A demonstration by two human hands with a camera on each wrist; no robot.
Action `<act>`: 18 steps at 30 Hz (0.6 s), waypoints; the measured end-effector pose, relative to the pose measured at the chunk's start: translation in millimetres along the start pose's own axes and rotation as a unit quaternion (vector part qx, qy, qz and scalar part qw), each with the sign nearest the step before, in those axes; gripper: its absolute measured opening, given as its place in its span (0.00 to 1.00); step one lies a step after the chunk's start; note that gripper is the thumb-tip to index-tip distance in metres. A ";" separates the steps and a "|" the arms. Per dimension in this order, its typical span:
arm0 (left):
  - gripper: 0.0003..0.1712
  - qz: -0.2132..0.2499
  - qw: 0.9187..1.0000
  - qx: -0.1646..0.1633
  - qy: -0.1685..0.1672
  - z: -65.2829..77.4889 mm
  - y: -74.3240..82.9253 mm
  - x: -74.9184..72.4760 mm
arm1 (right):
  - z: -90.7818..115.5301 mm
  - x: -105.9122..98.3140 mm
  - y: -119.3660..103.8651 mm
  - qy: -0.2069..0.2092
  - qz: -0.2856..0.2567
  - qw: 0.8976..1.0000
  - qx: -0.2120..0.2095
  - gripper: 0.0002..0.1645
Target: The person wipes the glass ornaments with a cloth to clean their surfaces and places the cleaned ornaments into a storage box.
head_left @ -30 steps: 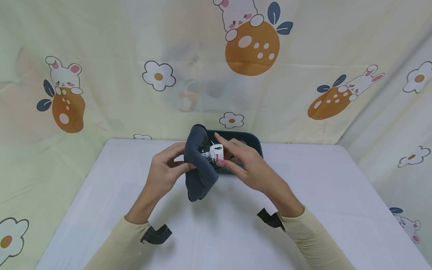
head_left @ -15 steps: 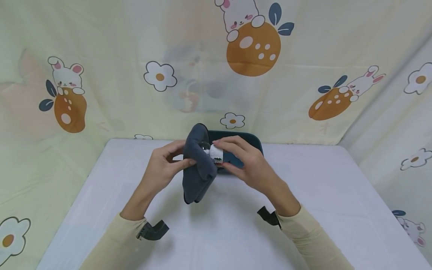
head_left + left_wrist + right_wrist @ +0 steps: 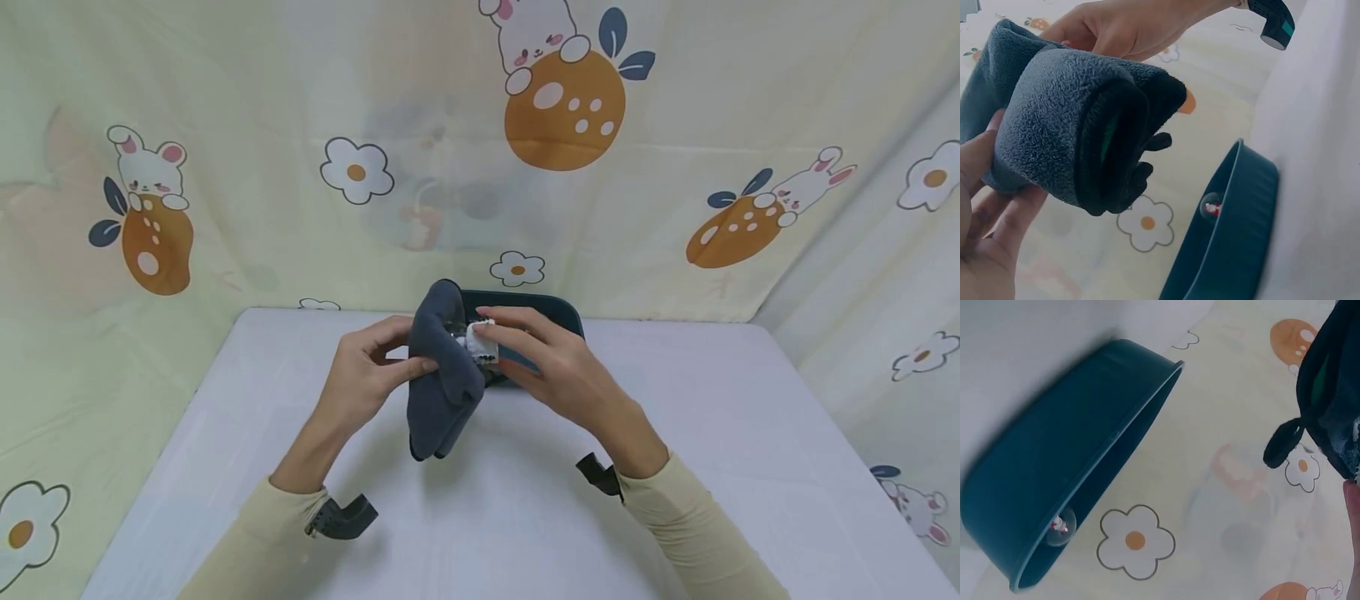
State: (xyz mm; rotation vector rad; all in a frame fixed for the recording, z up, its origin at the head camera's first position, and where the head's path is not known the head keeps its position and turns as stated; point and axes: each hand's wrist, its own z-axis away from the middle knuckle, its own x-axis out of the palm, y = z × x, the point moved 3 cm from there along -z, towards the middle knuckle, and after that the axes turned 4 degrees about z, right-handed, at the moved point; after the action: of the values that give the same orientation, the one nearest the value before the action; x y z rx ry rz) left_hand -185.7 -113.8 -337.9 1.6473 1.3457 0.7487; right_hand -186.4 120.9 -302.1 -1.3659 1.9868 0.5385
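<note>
In the head view my left hand (image 3: 360, 367) grips a folded grey cloth (image 3: 442, 400) from the left, thumb in front. The cloth wraps the clear dome of a small snow globe (image 3: 482, 345), whose white printed base sticks out to the right. My right hand (image 3: 566, 362) pinches that base, its fingers over the top and its thumb below. Up close in the left wrist view, the plush cloth (image 3: 1054, 119) hides the globe, and dark fabric loops hang from its edge. Only a corner of the cloth (image 3: 1335, 400) shows in the right wrist view.
A dark teal bin (image 3: 558, 310) stands behind the hands at the table's back edge. Inside it lies another clear globe (image 3: 1061, 526) with a red and white figure. A printed curtain (image 3: 262, 208) hangs behind the white table (image 3: 675, 400).
The white base has turned, so its red lettering no longer shows. My right fingers have shifted their hold on it. The left hand and cloth stay almost in place.
</note>
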 end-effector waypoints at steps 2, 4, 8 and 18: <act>0.23 0.005 1.000 0.012 -0.001 0.4 1.4 0.5 | 0.7 0.7 0.8 0.006 -0.026 1.000 0.004 0.38; 0.24 0.003 1.000 0.025 -0.003 0.7 2.9 1.1 | 1.4 1.8 2.0 0.010 -0.058 0.998 0.014 0.37; 0.26 -0.012 0.999 0.049 -0.007 1.5 5.1 2.4 | 2.4 4.0 3.6 0.010 -0.112 0.993 0.042 0.36; 0.29 -0.083 0.990 0.114 0.004 3.2 8.4 5.4 | 3.8 6.9 3.2 -0.031 -0.120 0.984 0.132 0.30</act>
State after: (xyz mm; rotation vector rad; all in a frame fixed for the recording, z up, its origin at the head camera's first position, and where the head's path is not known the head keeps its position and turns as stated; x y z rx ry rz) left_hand -177.9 -109.7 -332.2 1.6826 1.6003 0.5196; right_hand -189.9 120.0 -309.8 -1.3776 1.7400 0.1970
